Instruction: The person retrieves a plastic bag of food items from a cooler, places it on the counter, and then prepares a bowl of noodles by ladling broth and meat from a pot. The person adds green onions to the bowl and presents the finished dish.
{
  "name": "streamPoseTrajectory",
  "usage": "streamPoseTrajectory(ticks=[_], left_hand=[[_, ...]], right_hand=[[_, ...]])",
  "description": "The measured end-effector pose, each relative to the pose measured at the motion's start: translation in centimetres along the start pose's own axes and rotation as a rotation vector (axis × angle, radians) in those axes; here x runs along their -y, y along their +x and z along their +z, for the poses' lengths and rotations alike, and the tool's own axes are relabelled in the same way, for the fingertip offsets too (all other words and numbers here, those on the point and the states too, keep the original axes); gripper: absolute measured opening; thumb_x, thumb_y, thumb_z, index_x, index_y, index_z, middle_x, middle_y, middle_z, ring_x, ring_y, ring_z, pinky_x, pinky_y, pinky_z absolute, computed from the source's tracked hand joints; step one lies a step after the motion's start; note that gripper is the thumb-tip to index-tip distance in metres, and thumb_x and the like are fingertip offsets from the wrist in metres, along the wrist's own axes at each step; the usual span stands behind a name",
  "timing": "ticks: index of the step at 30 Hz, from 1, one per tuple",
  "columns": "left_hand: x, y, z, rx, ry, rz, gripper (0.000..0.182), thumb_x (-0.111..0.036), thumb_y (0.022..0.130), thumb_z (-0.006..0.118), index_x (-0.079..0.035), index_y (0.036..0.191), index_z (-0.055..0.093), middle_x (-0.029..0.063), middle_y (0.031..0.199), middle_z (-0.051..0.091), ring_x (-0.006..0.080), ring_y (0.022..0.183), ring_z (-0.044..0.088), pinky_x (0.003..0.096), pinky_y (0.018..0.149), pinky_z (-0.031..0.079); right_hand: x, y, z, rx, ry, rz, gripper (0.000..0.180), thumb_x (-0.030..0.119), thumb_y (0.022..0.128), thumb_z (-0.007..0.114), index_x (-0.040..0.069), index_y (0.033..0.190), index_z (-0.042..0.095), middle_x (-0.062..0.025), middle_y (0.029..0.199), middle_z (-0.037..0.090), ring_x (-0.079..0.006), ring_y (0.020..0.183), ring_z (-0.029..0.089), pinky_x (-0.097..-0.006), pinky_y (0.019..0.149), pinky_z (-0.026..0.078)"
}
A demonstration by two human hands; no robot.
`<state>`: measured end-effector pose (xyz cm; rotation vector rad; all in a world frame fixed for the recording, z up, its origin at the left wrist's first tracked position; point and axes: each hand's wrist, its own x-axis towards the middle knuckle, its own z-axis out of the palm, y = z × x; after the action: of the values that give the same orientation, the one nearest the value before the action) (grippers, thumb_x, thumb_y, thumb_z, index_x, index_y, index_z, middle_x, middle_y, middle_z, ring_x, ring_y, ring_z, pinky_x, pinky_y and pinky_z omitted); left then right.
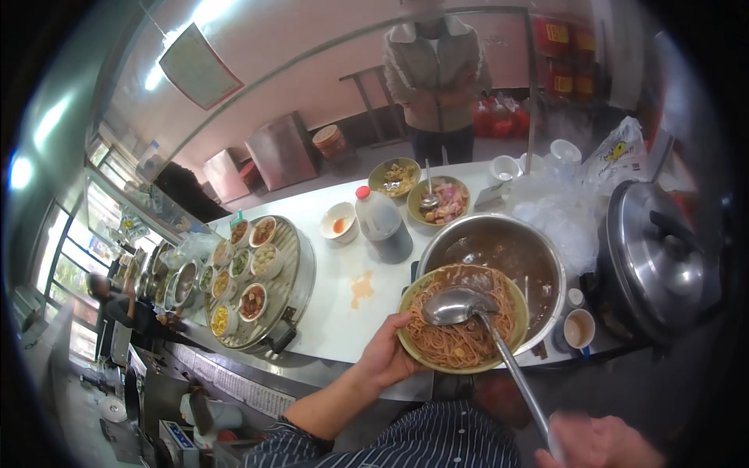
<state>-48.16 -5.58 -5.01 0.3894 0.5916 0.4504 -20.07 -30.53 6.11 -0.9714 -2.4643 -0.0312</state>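
My left hand (391, 350) grips the left rim of a green bowl (405, 327) filled with brown noodles (462, 345). The bowl is held over the near edge of a large steel pot (430, 243) of brown broth (509, 245). At the lower right, my right hand (603, 441), slightly blurred, is closed around the handle of a steel ladle (459, 305). The ladle's head rests on or just above the noodles; which one I cannot tell. Part of the pot's near side is hidden behind the bowl.
A round steamer tray (289, 257) with several small bowls stands left. Behind are a dark-liquid bottle (383, 228), a white bowl (339, 222) and two green bowls, one with a meat mixture (450, 202). A lidded pot (661, 263) and mug (578, 327) sit right. A person (436, 76) stands beyond the glass.
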Motion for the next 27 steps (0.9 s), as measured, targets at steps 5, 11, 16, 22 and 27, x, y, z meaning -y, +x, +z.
streamPoseTrajectory(ticks=[5, 11, 16, 22, 27], left_hand=[[-0.3, 0.0, -0.1, -0.034, 0.052, 0.022, 0.06, -0.035, 0.1, 0.044, -0.004, 0.15, 0.033, 0.0209, 0.148, 0.044, 0.0361, 0.133, 0.048, 0.0518, 0.112, 0.04], [-0.7, 0.1, 0.4, 0.03, 0.075, 0.018, 0.064, -0.041, 0.099, 0.044, -0.005, 0.151, 0.03, 0.0209, 0.147, 0.045, 0.0369, 0.13, 0.052, 0.0532, 0.103, 0.049], [-1.0, 0.0, 0.7, 0.03, 0.072, 0.002, 0.063, -0.04, 0.1, 0.042, -0.004, 0.15, 0.03, 0.0216, 0.146, 0.046, 0.0368, 0.128, 0.054, 0.0519, 0.1, 0.052], [-1.1, 0.0, -0.1, 0.067, 0.024, -0.014, 0.061, -0.038, 0.101, 0.041, -0.002, 0.15, 0.03, 0.0228, 0.144, 0.047, 0.0369, 0.126, 0.056, 0.0506, 0.101, 0.052], [-1.1, -0.1, -0.4, 0.082, 0.032, -0.036, 0.062, -0.038, 0.101, 0.043, -0.002, 0.149, 0.031, 0.0229, 0.144, 0.047, 0.0369, 0.126, 0.056, 0.0509, 0.102, 0.052]], right_hand=[[-0.5, -0.5, 1.1, -0.084, -0.123, -0.065, 0.027, 0.036, 0.093, 0.056, 0.012, 0.102, 0.063, -0.0241, 0.092, 0.066, -0.0257, 0.071, 0.07, -0.0335, 0.061, 0.062], [-0.7, -0.8, 1.8, -0.02, -0.087, -0.01, 0.022, 0.03, 0.092, 0.057, 0.01, 0.097, 0.065, -0.0253, 0.094, 0.067, -0.0263, 0.077, 0.071, -0.0318, 0.068, 0.062], [-0.8, -0.2, 1.8, -0.034, -0.047, 0.009, 0.021, 0.023, 0.094, 0.053, 0.007, 0.092, 0.066, -0.0262, 0.09, 0.067, -0.0263, 0.072, 0.072, -0.0297, 0.067, 0.061], [-0.7, -0.3, 2.0, -0.024, -0.025, -0.01, 0.025, 0.026, 0.097, 0.052, 0.006, 0.092, 0.066, -0.0308, 0.094, 0.067, -0.0247, 0.068, 0.07, -0.0295, 0.065, 0.061], [0.1, -0.3, 2.1, -0.031, 0.006, 0.038, 0.016, 0.021, 0.093, 0.057, 0.007, 0.094, 0.065, -0.0308, 0.096, 0.066, -0.0261, 0.069, 0.071, -0.03, 0.064, 0.061]])
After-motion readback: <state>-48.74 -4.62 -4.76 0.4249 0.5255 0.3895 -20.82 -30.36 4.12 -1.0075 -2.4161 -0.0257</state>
